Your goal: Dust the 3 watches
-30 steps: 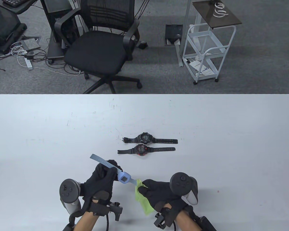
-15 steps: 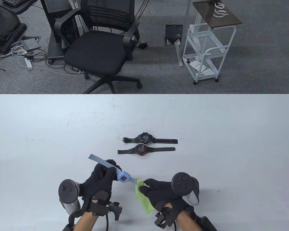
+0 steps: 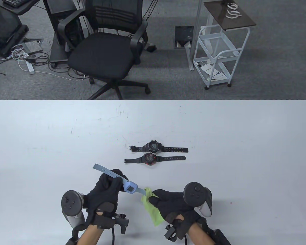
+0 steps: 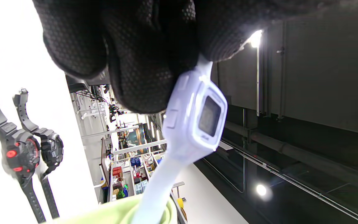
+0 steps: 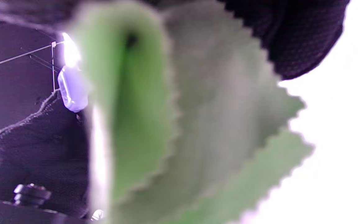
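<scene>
On the white tabletop [image 3: 219,143], the left hand [image 3: 105,194] grips the blue watch [image 3: 130,188] by its strap; the right hand [image 3: 168,204] pinches a green cloth [image 3: 151,208] round the strap's other end. Two black watches [image 3: 153,153] lie just beyond.

Pale-blue watch [image 3: 130,189], lime-green cloth [image 3: 152,209]

Green cloth [image 5: 179,124] blurred; watch strap [image 3: 141,191] end hidden.
</scene>
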The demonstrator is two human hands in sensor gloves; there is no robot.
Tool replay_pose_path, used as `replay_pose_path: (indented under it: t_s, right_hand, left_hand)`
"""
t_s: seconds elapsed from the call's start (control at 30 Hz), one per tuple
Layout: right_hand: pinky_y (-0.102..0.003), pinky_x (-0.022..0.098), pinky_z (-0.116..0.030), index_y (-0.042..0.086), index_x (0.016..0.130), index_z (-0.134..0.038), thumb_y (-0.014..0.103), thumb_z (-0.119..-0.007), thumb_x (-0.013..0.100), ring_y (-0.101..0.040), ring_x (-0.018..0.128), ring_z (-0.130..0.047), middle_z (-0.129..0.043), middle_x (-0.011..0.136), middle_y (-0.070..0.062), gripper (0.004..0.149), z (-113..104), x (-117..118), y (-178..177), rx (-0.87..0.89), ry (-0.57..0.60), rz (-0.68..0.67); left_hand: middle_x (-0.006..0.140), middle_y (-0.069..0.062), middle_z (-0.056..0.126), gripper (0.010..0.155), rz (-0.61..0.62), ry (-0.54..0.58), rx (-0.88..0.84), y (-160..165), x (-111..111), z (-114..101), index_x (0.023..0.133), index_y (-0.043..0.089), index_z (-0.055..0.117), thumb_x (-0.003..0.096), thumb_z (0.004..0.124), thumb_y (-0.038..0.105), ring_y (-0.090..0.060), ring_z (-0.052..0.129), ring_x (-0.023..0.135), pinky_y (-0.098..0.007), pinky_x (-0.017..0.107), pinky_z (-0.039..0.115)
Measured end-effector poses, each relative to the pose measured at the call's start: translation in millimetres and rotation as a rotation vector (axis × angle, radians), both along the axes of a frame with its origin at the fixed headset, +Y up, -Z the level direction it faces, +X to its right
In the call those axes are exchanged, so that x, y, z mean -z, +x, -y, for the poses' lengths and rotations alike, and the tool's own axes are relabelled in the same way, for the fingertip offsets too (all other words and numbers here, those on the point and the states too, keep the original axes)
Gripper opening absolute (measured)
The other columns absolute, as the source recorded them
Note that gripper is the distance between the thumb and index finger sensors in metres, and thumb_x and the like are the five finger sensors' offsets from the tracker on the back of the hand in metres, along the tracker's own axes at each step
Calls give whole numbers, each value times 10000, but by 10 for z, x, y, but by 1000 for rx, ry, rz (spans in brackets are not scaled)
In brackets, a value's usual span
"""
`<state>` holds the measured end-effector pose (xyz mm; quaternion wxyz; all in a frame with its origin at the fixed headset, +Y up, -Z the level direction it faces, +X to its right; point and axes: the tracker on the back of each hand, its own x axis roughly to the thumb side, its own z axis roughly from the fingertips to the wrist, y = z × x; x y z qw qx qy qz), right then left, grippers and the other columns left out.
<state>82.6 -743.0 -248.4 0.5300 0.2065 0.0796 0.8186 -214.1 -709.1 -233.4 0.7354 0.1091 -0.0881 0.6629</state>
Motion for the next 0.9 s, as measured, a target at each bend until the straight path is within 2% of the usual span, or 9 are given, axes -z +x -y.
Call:
replay_pose_path:
  t_s: [0.1, 0.2, 0.23, 0.27, 0.37, 0.57, 0.6, 0.77, 0.9]
  right_hand:
    - [-598, 488, -784, 93, 826, -944, 384, -778, 451, -252, 507, -1056, -1054, 566, -50, 503, -1, 4, 6, 7, -10, -3]
    - [-551, 421, -841, 85, 658, -1043, 468, -827, 442, -199, 372, -1099, -1101, 412, 0, 490, -5, -2, 36, -5, 14, 30]
    - [-546, 417, -845, 91, 640, -1046, 481, -832, 440, -191, 363, -1099, -1100, 398, 9, 488, -9, -11, 42, -20, 14, 24]
    - [-545, 422, -844, 97, 640, -1045, 487, -832, 439, -190, 368, -1097, -1097, 402, 12, 487, -11, -12, 47, -23, 22, 22]
    - [-579, 464, -808, 87, 743, -994, 423, -796, 453, -231, 454, -1077, -1078, 499, -27, 485, -33, -2, 67, 31, -5, 12]
    - [-586, 453, -805, 84, 723, -1012, 441, -830, 467, -244, 440, -1079, -1086, 483, -35, 475, 3, 19, 193, -16, -16, 26]
    - [-601, 462, -791, 82, 736, -1008, 438, -833, 469, -264, 457, -1072, -1081, 499, -50, 478, -23, 12, 199, -52, 20, 16]
    - [-624, 512, -757, 121, 802, -979, 454, -817, 481, -303, 563, -1042, -1058, 603, -71, 490, -263, -133, 45, -475, 335, -68]
    - [-629, 522, -749, 127, 817, -973, 456, -816, 485, -321, 604, -1027, -1047, 647, -87, 493, -266, -250, -172, -619, 407, -149]
  left_hand:
    - [731, -77, 1004, 451, 0, -2, -2, 0, 1, 3, 898, 106, 809, 504, 815, 325, -277, 1097, 499, -562, 516, 864]
    - [727, -71, 1006, 451, -8, 1, -1, -17, 0, -9, 898, 107, 810, 503, 817, 326, -272, 1099, 494, -560, 516, 864]
    - [726, -73, 1006, 450, -7, 2, 3, -19, 0, -7, 896, 106, 812, 503, 819, 325, -272, 1099, 491, -560, 514, 866]
    - [725, -74, 1007, 451, -10, 2, 2, -19, -2, -6, 895, 105, 814, 502, 820, 326, -273, 1099, 491, -561, 513, 866]
    - [729, -69, 1005, 453, -20, 6, -8, -27, -11, -20, 899, 107, 807, 504, 816, 329, -268, 1101, 492, -557, 514, 868]
    - [733, -66, 1002, 453, -78, 4, -53, -190, -5, -36, 904, 112, 801, 510, 814, 336, -261, 1101, 497, -553, 516, 869]
    - [736, -66, 1000, 454, -80, -2, -63, -206, -3, -34, 907, 111, 799, 513, 813, 337, -264, 1100, 498, -553, 518, 867]
    - [755, -62, 998, 454, -84, -8, -72, -228, 4, -42, 915, 120, 793, 522, 810, 347, -266, 1098, 505, -555, 519, 864]
    - [768, -66, 997, 457, -80, -24, -77, -221, 12, -33, 918, 120, 792, 523, 809, 349, -272, 1098, 509, -557, 518, 863]
